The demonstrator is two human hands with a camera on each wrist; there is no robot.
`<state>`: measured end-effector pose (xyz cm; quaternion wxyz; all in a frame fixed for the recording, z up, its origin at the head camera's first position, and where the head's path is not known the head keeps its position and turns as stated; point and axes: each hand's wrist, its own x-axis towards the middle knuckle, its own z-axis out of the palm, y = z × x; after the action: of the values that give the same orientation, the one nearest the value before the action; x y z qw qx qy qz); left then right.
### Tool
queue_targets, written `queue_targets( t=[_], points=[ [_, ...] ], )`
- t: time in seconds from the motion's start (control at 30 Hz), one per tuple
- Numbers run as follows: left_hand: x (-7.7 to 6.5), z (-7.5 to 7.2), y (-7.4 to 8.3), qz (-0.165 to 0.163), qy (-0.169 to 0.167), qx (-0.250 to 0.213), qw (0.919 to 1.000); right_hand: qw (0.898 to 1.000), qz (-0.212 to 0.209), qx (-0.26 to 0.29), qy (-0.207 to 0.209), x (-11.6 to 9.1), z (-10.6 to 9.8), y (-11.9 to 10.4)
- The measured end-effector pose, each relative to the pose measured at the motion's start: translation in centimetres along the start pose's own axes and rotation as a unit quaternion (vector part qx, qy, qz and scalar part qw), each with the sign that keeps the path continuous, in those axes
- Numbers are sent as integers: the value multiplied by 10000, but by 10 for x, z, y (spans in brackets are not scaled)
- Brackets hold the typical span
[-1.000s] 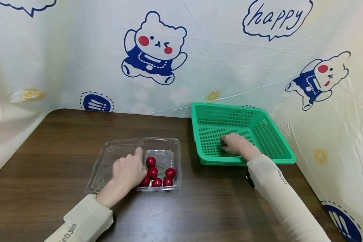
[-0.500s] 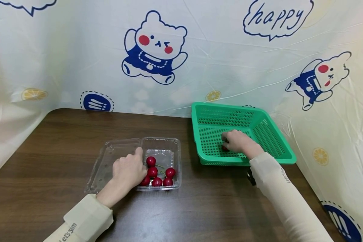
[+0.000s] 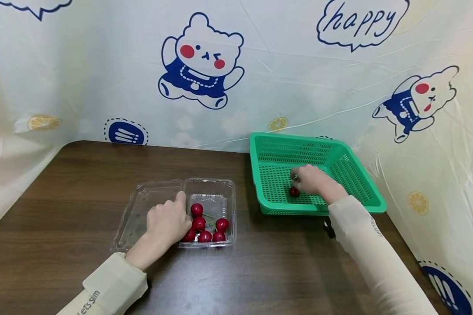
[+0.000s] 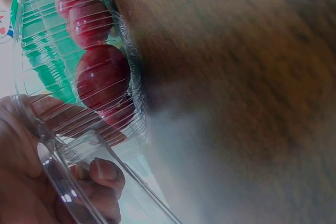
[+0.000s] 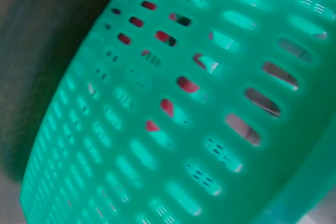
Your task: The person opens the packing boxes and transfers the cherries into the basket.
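Observation:
In the head view my left hand (image 3: 167, 221) grips the clear plastic clamshell box (image 3: 231, 197) where base and lid meet. The left wrist view shows the thumb along the inner wall and curled fingertips (image 4: 107, 171) behind the clear plastic. Several dark red cherries (image 3: 199, 224) with green stems lie in the base's near half. My right hand (image 3: 315, 180) reaches palm down into the green basket (image 3: 354, 177), fingers bent. Just below its fingers a cherry (image 3: 294, 191) rests on the basket floor. More red shows between thumb and fingers; I cannot tell if it is held.
The open lid (image 3: 132, 214) lies flat to the left of the base. Both containers stand on a dark wood table (image 3: 236, 280), the basket at the back right beside the printed curtain (image 3: 291, 65). In the right wrist view the slotted basket wall (image 5: 220, 119) blocks most of the hand.
My right hand has shifted slightly right and away inside the basket, and the cherry under its fingers has come into full view. The left hand and clamshell box have stayed put.

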<state>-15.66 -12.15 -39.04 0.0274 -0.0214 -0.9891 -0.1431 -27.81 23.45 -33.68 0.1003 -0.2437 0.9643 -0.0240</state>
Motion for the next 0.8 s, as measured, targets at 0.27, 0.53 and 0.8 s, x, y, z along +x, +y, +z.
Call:
queue_targets(
  t=[0.27,0.53,0.8],
  points=[
    [1,0,1,-1,5,1,10000,9997,-58,-84,217,0,-13,-4],
    [1,-1,1,-1,6,-44,10000,9995,-113,0,287,1,-22,-17],
    [0,-1,0,-21,-16,-56,10000,9991,-186,-7,372,13,-39,-33]
  ],
)
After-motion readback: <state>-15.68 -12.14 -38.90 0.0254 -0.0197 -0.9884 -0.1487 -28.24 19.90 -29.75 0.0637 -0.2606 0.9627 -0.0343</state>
